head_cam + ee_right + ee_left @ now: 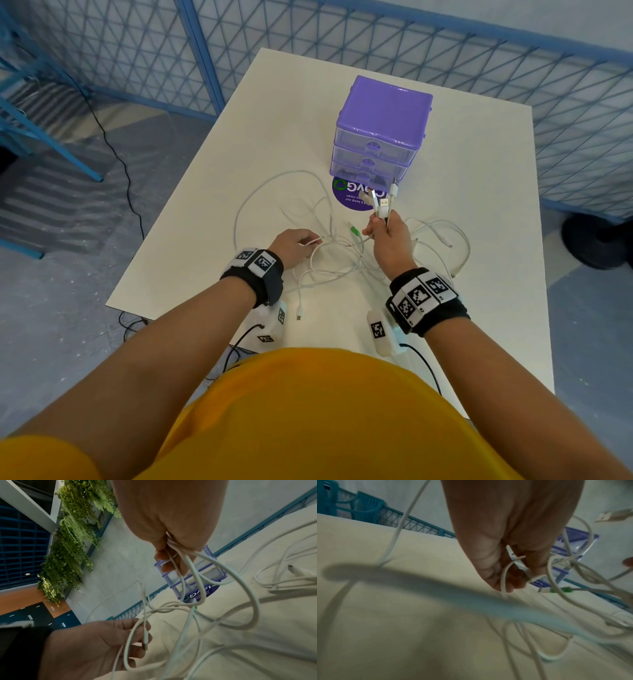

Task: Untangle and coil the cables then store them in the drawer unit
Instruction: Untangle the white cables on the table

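A tangle of white cables (pixel 329 253) lies on the white table (pixel 479 308), in front of a purple drawer unit (pixel 380 130) with three closed drawers. My right hand (pixel 388 233) is raised and grips a bunch of cable ends, their USB plugs (pixel 383 202) sticking up above the fist. The cable strands (pixel 193 566) hang down from that fist. My left hand (pixel 294 245) sits low at the tangle's left side and pinches one white cable (pixel 504 580) near its end. A green-tipped connector (pixel 354 233) lies between the hands.
A round purple sticker (pixel 352 195) is on the table just in front of the drawer unit. Blue mesh fencing (pixel 513 68) surrounds the table at the back and right. A black cord (pixel 116 154) trails over the floor at the left.
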